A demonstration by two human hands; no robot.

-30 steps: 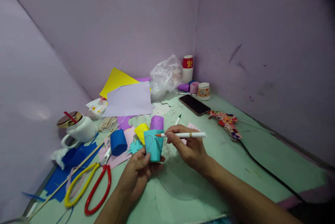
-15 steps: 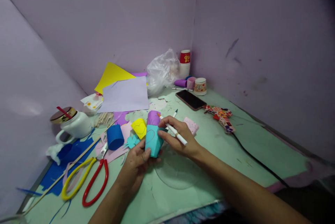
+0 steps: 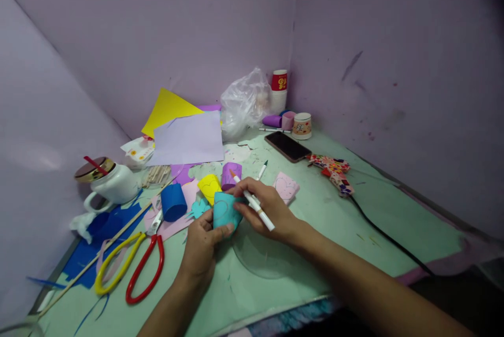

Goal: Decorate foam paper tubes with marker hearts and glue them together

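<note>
Turquoise paper tube (image 3: 222, 212), heart-marked, tilts in the clamped grip of the left hand (image 3: 200, 248). Right of that grip, the right hand (image 3: 268, 204), pinching a marker (image 3: 265, 218), meets its edge; the tip has swung away, so drawing seems paused.

craft corner, indoors; home or small workshop, cannot tell which. walls (image 3: 220, 22): lilac, meeting in a corner, smudged. table (image 3: 326, 206): pale green top, stained, set into that corner. craft stock: yellow sheet (image 3: 165, 108); lilac sheet (image 3: 189, 140); blue paper scraps (image 3: 81, 266); scissors (image 3: 159, 246), one pair, red and yellow handles; felt-tip pen (image 3: 265, 219), white barrel. personal items: white mug (image 3: 118, 185); phone (image 3: 287, 147). also: paper cups (image 3: 279, 99), stacked; plastic bag (image 3: 242, 106), clear.
</note>
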